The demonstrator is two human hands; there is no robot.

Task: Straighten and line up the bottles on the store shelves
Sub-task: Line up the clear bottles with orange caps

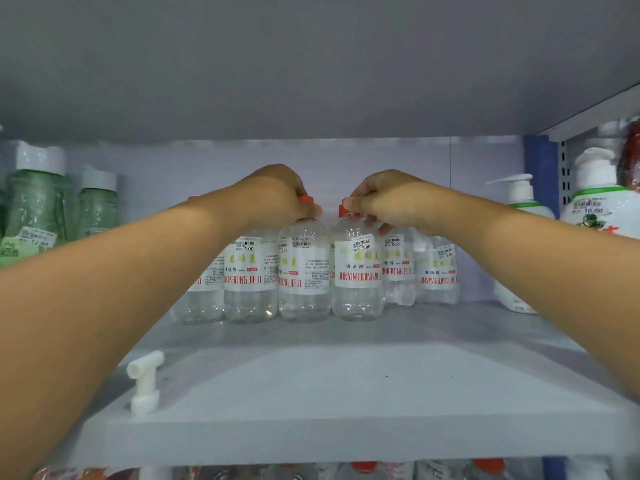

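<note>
Both wrists hid several red caps in the row of clear bottles (356, 268) at 12 o'clock on the grey shelf (311, 393). The left hand (277, 195) and right hand (388, 199) each pinched one cap. A white nozzle (144, 382) lay at 7 o'clock.

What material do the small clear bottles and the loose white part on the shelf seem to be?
Clear bottles: probably thin glossy plastic, see-through with moulded ribs and paper-like labels. White part: likely matte opaque plastic, a moulded nozzle shape. Shelf: smooth grey, material unclear.

Each hand (277, 194) (388, 199) apparently grips a red-capped clear bottle (303, 271) (356, 271) on the shelf (311, 393).
</note>
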